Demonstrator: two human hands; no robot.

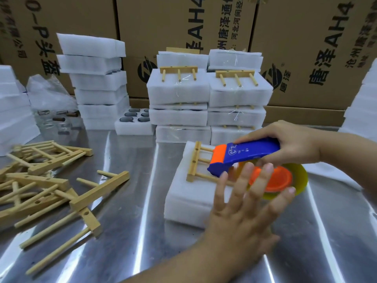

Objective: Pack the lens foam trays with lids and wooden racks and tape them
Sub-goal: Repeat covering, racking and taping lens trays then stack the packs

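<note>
Right hand (293, 148) grips the tape dispenser (244, 154) over a rack (194, 162) lying on the foam tray (183, 199) at the counter's (132, 211) middle. Left hand (244, 203), fingers spread, is over the tray's near side.

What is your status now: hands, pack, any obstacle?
Right hand grips blue-and-orange plastic tape dispenser over pale wooden peg rack. Left hand open, fingers spread above white foam tray pack. No obstacle seen; loose wooden racks lie aside.
</note>
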